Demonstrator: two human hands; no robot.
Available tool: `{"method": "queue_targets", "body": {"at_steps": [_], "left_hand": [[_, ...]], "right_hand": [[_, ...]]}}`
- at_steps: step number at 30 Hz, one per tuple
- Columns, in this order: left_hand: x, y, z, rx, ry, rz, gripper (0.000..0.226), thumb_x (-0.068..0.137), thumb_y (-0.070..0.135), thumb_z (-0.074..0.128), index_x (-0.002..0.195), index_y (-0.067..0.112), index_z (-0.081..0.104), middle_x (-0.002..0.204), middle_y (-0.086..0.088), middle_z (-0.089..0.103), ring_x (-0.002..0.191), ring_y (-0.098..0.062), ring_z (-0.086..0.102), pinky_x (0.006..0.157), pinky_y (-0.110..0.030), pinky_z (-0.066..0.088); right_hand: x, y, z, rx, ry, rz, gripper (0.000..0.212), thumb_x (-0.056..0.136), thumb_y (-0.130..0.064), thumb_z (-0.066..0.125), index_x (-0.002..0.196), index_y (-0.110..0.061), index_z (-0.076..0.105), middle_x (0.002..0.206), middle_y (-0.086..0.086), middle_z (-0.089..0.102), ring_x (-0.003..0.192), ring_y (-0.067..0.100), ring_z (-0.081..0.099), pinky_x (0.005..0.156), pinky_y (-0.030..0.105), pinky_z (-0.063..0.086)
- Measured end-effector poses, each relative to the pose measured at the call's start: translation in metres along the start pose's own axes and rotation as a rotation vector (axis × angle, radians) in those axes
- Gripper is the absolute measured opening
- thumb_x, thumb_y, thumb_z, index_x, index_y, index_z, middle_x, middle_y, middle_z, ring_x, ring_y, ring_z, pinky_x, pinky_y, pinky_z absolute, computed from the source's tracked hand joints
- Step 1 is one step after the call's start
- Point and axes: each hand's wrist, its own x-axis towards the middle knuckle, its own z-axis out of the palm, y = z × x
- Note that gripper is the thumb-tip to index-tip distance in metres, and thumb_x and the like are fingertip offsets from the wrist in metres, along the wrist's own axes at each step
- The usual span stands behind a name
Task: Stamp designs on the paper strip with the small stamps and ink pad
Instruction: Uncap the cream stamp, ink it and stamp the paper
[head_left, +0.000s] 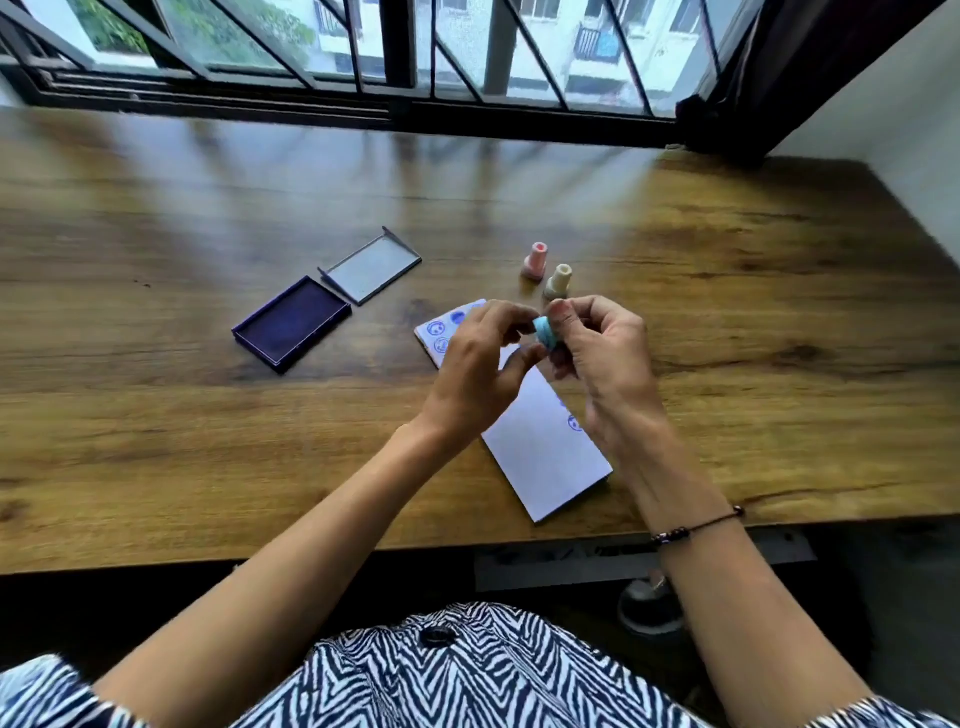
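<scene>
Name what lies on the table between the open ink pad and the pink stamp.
In the head view, the ink pad's detached clear lid lies there, before the pink stamp.

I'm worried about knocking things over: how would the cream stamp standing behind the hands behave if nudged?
The cream stamp stands upright, tall for its narrow base, so it would probably tip easily. Its body looks round, so once down it may roll across the smooth wooden table. It looks small and light.

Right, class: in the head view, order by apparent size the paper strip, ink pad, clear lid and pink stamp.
1. paper strip, though it lies nearest the camera
2. ink pad
3. clear lid, close to the pad, so unsure
4. pink stamp
</scene>
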Motion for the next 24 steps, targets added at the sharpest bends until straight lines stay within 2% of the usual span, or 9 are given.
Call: {"method": "queue_targets", "body": {"at_steps": [2,5,7,10,14,16,19,22,24], "left_hand": [[0.01,0.002,0.009,-0.028,0.015,-0.052,0.035,0.08,0.007,0.063,0.112,-0.002,0.053,0.103,-0.02,0.062,0.084,-0.023,0.056,0.075,-0.016,0.039],[0.021,0.002,0.019,-0.104,0.035,-0.17,0.039,0.082,0.006,0.06,0.119,0.001,0.05,0.109,-0.019,0.062,0.09,-0.023,0.058,0.079,-0.016,0.039],[0.024,0.001,0.025,-0.126,0.006,-0.211,0.036,0.083,0.005,0.058,0.118,0.004,0.051,0.109,-0.017,0.062,0.095,-0.024,0.059,0.083,-0.02,0.043],[0.024,-0.001,0.029,-0.129,-0.026,-0.245,0.033,0.084,0.005,0.056,0.116,0.007,0.054,0.11,-0.014,0.064,0.099,-0.02,0.06,0.088,-0.022,0.045],[0.024,-0.008,0.029,-0.163,-0.009,-0.283,0.031,0.084,0.005,0.055,0.115,0.007,0.055,0.11,-0.012,0.065,0.098,-0.012,0.058,0.079,-0.003,0.041],[0.025,-0.01,0.027,-0.188,0.015,-0.319,0.03,0.085,0.004,0.055,0.115,0.007,0.055,0.11,-0.013,0.065,0.098,-0.012,0.057,0.079,-0.003,0.041],[0.025,-0.013,0.02,-0.214,0.041,-0.368,0.029,0.085,0.003,0.054,0.113,0.007,0.056,0.111,-0.013,0.065,0.101,-0.015,0.059,0.087,-0.015,0.043],[0.024,-0.019,0.01,-0.225,0.09,-0.395,0.027,0.085,0.003,0.054,0.111,0.008,0.058,0.109,-0.011,0.066,0.099,-0.013,0.059,0.081,-0.006,0.044],[0.024,-0.025,0.0,-0.237,0.126,-0.427,0.026,0.085,0.005,0.054,0.11,0.01,0.06,0.107,-0.008,0.067,0.097,-0.014,0.061,0.082,-0.01,0.045]], "right_hand": [[0.013,0.001,-0.015,-0.239,0.065,-0.085,0.016,0.081,-0.014,0.066,0.069,-0.02,0.058,0.067,0.005,0.06,0.054,0.013,0.056,0.051,0.028,0.048],[0.034,0.003,-0.032,-0.707,0.142,-0.241,0.005,0.076,-0.011,0.066,0.079,-0.011,0.063,0.084,0.012,0.067,0.079,0.024,0.059,0.072,0.033,0.046],[0.045,0.008,-0.038,-0.958,0.087,-0.291,0.012,0.078,-0.008,0.061,0.09,-0.005,0.062,0.099,0.018,0.065,0.094,0.031,0.058,0.079,0.033,0.044],[0.052,0.015,-0.042,-1.17,0.003,-0.318,0.016,0.083,-0.009,0.055,0.098,-0.004,0.059,0.108,0.02,0.06,0.102,0.037,0.055,0.081,0.039,0.046],[0.062,0.009,-0.039,-1.261,0.041,-0.402,0.035,0.081,-0.033,0.062,0.105,-0.007,0.056,0.11,0.018,0.06,0.106,0.037,0.05,0.084,0.043,0.045],[0.075,-0.001,-0.029,-1.229,0.051,-0.471,0.038,0.081,-0.036,0.061,0.106,-0.008,0.056,0.109,0.019,0.06,0.105,0.038,0.051,0.085,0.043,0.044],[0.096,-0.006,-0.009,-1.305,-0.073,-0.493,0.033,0.085,-0.032,0.059,0.108,-0.008,0.056,0.111,0.019,0.061,0.107,0.037,0.051,0.086,0.041,0.045],[0.103,-0.004,0.003,-1.34,-0.232,-0.414,0.021,0.084,-0.021,0.058,0.104,-0.015,0.061,0.11,0.017,0.062,0.108,0.035,0.054,0.087,0.037,0.046],[0.101,-0.007,0.008,-1.21,-0.206,-0.396,0.015,0.08,-0.014,0.058,0.093,-0.013,0.065,0.102,0.014,0.067,0.097,0.03,0.06,0.079,0.032,0.047]]}}
